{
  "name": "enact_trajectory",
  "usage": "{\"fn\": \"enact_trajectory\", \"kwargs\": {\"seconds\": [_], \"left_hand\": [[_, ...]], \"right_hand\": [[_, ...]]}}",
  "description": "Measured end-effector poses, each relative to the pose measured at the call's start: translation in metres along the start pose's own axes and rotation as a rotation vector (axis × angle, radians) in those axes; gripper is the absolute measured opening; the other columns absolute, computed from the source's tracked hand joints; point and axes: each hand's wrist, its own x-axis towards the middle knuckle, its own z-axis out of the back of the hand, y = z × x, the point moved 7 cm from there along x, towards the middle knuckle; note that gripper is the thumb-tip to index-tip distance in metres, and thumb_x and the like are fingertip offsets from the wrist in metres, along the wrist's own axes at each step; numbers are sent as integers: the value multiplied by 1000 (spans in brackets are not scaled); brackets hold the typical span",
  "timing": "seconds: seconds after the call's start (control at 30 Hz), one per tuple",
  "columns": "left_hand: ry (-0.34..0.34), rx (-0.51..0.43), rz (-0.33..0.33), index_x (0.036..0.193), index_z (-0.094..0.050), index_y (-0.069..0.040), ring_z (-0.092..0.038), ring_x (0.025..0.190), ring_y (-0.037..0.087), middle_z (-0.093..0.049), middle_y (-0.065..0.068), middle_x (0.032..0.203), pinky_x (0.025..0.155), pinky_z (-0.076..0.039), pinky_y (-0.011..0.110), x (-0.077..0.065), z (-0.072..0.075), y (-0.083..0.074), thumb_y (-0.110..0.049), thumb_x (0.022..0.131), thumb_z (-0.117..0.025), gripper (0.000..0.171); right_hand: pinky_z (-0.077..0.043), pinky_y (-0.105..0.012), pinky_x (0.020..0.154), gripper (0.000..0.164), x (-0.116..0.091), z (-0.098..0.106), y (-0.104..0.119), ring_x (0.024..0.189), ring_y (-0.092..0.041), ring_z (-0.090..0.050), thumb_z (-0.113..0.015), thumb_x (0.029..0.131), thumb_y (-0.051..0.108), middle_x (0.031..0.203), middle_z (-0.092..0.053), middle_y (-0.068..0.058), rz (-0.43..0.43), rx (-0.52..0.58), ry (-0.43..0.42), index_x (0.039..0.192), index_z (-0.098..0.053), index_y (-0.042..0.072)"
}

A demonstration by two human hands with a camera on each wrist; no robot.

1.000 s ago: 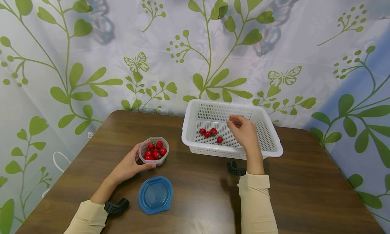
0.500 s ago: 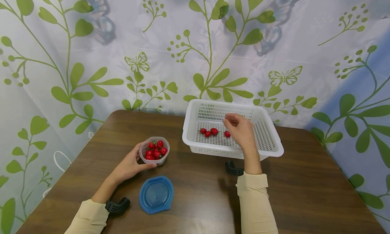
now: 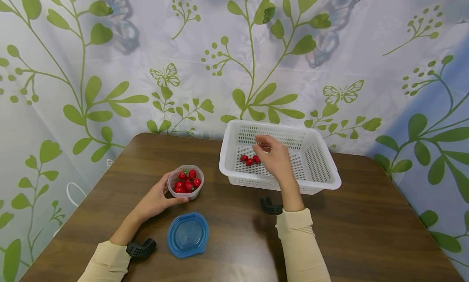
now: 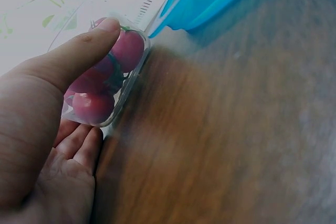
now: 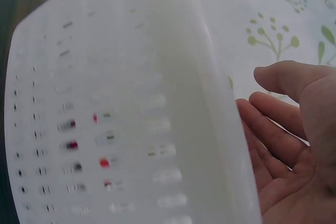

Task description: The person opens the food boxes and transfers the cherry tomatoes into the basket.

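Note:
My left hand (image 3: 160, 197) holds a small clear plastic tub (image 3: 169, 189) of red cherry tomatoes (image 3: 188, 186) on the table. In the left wrist view its thumb lies over the rim and its fingers are against the side. My right hand (image 3: 275, 156) hovers over the white slotted basket (image 3: 234, 179), thumb and fingers apart and nothing visible between them. Close to its thumb, a few loose cherry tomatoes (image 3: 249, 161) lie on the basket floor; the hand may hide more. The right wrist view shows red spots through the basket wall, beside that hand (image 5: 286, 135).
A blue plastic lid (image 3: 188, 235) lies on the brown wooden table (image 3: 234, 233), in front of the tub. Behind the table hangs a leaf-patterned curtain (image 3: 205, 13). A white cord (image 3: 73, 194) shows beyond the left edge.
My right hand has moved left over the basket. One loose tomato shifted right about half a second ago and is now out of sight near the hand. My left hand stays on the tub.

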Motion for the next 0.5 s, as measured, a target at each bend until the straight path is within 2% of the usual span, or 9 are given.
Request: {"fn": "enact_trajectory", "kwargs": {"seconds": [0.33,0.5], "left_hand": [[-2,10,-6,159,-30,-13,-37,151,36,-39,15,160,120,-32,48,-1,1,-1,-34,84,-88,97],[-2,11,-4,159,-31,-12,-38,150,36,-39,16,160,120,-32,49,-1,1,-1,-34,84,-88,97]], "right_hand": [[-59,-43,98,30,-1,-23,19,107,-27,-72,-71,98,18,122,-73,-12,77,16,52,126,-71,6],[-59,-39,98,31,-4,-37,28,106,-24,-72,-73,97,17,121,-74,-11,119,33,80,126,-71,5]]}}
